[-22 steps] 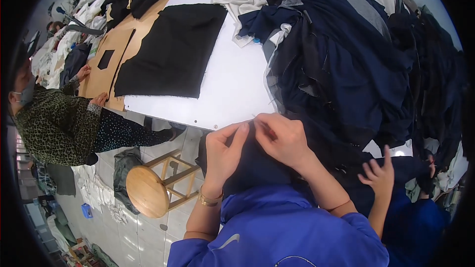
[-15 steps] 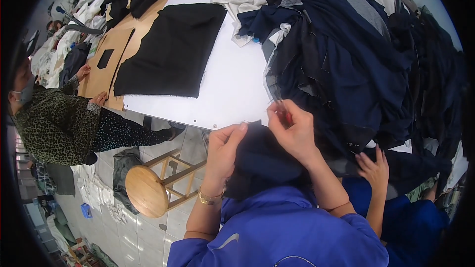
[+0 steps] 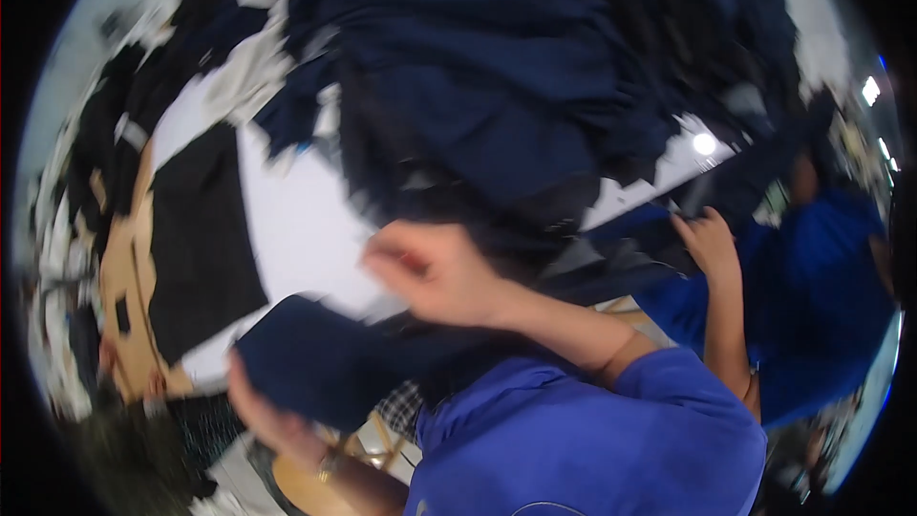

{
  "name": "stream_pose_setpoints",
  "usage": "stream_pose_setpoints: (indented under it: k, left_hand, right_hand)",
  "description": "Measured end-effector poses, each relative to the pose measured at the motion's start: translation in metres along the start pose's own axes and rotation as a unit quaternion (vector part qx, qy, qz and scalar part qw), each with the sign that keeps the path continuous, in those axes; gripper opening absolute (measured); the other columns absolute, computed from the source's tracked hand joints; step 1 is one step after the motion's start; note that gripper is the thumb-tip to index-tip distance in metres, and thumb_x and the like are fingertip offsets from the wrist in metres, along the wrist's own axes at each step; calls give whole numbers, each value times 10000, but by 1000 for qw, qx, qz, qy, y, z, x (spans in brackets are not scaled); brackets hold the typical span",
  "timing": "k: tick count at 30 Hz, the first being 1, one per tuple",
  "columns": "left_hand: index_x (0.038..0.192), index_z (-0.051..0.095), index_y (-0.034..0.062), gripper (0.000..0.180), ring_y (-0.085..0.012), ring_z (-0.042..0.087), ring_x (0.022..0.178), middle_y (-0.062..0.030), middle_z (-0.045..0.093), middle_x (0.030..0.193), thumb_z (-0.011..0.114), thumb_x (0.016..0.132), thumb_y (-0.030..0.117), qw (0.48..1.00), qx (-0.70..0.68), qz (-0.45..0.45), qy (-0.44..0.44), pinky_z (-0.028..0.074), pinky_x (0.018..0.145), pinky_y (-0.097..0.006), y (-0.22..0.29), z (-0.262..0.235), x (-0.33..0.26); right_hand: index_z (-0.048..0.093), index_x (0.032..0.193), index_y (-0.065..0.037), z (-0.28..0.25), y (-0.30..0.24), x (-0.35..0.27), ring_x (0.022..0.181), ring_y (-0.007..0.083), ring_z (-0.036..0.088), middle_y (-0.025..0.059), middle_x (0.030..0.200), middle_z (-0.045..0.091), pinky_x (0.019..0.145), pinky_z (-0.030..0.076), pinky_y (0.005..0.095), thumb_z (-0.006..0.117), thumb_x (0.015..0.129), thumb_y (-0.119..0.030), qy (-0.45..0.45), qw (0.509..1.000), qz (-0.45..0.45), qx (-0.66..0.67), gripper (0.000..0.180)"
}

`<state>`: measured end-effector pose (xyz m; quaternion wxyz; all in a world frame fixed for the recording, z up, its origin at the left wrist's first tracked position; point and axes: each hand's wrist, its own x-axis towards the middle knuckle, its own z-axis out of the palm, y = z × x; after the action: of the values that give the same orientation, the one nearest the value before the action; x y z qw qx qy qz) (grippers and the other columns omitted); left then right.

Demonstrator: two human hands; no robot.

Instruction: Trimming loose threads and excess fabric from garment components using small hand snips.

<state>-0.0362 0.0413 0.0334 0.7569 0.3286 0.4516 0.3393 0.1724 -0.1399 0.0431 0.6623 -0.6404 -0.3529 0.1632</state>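
Note:
A piece of navy cloth (image 3: 310,358) spreads before me, over the table's near edge and down toward my lap. My left hand (image 3: 272,420), blurred, holds it by its left edge, the fingers partly behind the fabric. Above the cloth's right part, my right hand (image 3: 435,272) is curled closed, smeared by motion. A reddish trace shows between its fingers, where red-handled thread snips were seen half a second ago; their blades are not visible. A black cut cloth panel (image 3: 205,239) lies flat on the white tabletop (image 3: 296,220) further left.
A large heap of navy fabric (image 3: 478,96) covers the table's far and right side. Brown card patterns (image 3: 124,268) lie at the left, beside a blurred co-worker (image 3: 134,459). Another person's hand (image 3: 709,241) touches dark cloth at the right. A wooden stool (image 3: 306,487) stands below.
My view has turned to the right. My left hand has moved left and down, spreading the navy cloth. My right hand now sits over that cloth, with the snips' blades no longer showing.

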Motion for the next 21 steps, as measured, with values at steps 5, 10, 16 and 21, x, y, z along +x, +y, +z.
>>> stream_pose_setpoints:
  k: [5, 10, 16, 21]
  left_hand:
    - [1250, 464, -63, 549, -263, 525, 1122, -163, 500, 1278, 482, 907, 366, 870, -254, -133, -402, 405, 971, -399, 27, -16, 39]
    - [1195, 510, -44, 462, -232, 541, 1076, -135, 539, 1211, 506, 902, 313, 899, -152, -48, -409, 417, 937, -371, 10, 46, 49]
    - [1130, 566, -21, 359, -195, 560, 1020, -101, 586, 1132, 535, 895, 249, 944, -12, 124, -305, 432, 897, -338, 13, 83, 33]
    - [1076, 613, -2, 276, -164, 575, 973, -72, 625, 1065, 559, 890, 195, 938, 147, 305, -74, 444, 863, -310, 35, 64, 11]
  right_hand:
    - [601, 869, 11, 1, -1, 2, 551, 197, 581, 121, 672, 594, 509, 432, 291, 606, 832, -101, -7, 998, -60, 27, 118]
    - [591, 856, 11, 10, -12, -4, 510, 213, 528, 109, 613, 553, 485, 385, 310, 594, 838, -111, 3, 996, -68, 53, 123]
    - [590, 888, 2, 33, -17, -8, 523, 225, 560, 122, 604, 553, 492, 409, 326, 602, 834, -105, -103, 989, -33, 102, 120]
    - [622, 897, -21, 26, -12, -6, 621, 96, 579, 56, 707, 614, 543, 462, 251, 606, 864, -87, -148, 984, 46, 89, 76]
